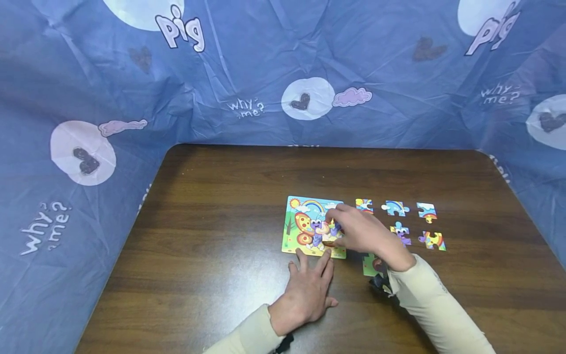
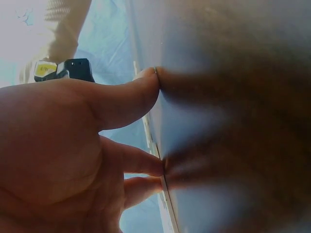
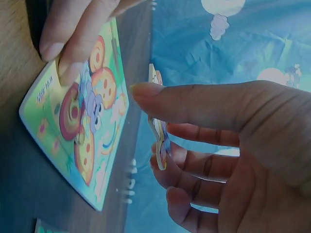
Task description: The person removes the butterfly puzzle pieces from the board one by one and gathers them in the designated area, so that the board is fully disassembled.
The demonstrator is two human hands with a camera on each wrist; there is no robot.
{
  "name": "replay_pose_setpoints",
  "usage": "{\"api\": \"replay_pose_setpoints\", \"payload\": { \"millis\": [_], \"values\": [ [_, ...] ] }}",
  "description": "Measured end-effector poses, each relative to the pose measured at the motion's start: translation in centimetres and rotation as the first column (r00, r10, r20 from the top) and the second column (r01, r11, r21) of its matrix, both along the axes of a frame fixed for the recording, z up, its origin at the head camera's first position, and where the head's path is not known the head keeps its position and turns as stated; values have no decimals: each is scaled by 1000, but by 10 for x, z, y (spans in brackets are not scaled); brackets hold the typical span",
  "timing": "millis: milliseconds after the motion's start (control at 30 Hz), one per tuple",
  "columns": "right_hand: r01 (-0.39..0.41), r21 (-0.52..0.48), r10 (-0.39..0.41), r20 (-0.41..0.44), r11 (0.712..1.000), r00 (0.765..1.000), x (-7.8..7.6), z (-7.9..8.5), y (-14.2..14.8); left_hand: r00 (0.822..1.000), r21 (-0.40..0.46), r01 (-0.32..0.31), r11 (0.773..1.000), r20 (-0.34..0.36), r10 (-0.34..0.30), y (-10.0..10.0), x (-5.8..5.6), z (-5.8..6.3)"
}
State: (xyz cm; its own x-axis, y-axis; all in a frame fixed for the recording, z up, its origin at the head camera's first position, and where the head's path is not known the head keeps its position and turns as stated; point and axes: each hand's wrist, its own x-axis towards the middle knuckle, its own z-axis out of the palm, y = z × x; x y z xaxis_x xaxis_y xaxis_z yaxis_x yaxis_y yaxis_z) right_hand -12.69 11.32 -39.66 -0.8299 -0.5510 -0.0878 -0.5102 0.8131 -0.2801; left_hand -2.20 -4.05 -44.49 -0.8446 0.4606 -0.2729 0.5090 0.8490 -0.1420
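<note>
My right hand (image 1: 364, 231) is over the right part of a butterfly picture board (image 1: 291, 241). Between its thumb and fingers it pinches a jigsaw puzzle piece (image 3: 157, 128), seen nearly edge-on and raised off the board in the right wrist view. My left hand (image 1: 307, 297) lies with fingers spread at the board's near edge. Two of its fingertips touch that edge, and its thumb rests on the table in the left wrist view. The right hand covers part of the butterfly in the head view.
Several loose puzzle pieces lie right of the board, among them a rainbow piece (image 1: 395, 208) and a yellow-and-purple piece (image 1: 433, 240). A green piece (image 1: 369, 265) is partly hidden by the right wrist. The brown wooden table (image 1: 212, 221) backs onto a blue printed cloth (image 1: 247, 59).
</note>
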Motion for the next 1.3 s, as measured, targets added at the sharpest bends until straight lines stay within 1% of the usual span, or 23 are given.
{"api": "replay_pose_setpoints", "payload": {
  "millis": [200, 433, 600, 767, 933, 1033, 1200, 1300],
  "values": [
    [27, -36, -27, 6, 999, 1000, 4, 4, 16, 1000, -8, 0, 1000, 1, 0, 0, 1, 1],
    [48, -64, -48, 15, 997, 999, 10, 7, 40, 1000, 3, -3, 1000, -5, 3, 0, 2, 2],
    [61, -71, -60, 15, 996, 998, 16, 7, 60, 1000, 7, -3, 1000, -12, 3, -1, 2, 1],
    [98, -86, -97, 17, 991, 995, 23, 7, 77, 1000, 6, 1, 1000, -7, -1, -1, 1, 1],
    [115, -85, -115, 7, 990, 993, 29, 3, 94, 999, 6, 16, 1000, -33, -15, -1, 1, -1],
    [116, -87, -118, -17, 989, 993, 33, -1, 105, 999, -2, 22, 1000, -44, -22, -1, 1, -1],
    [129, -70, -132, -49, 989, 990, 39, -7, 122, 999, -7, 20, 1000, -40, -21, -1, 1, -1],
    [145, -56, -148, -48, 988, 988, 43, -11, 130, 999, -7, 20, 1000, -40, -20, -1, 1, -2]
  ]
}}
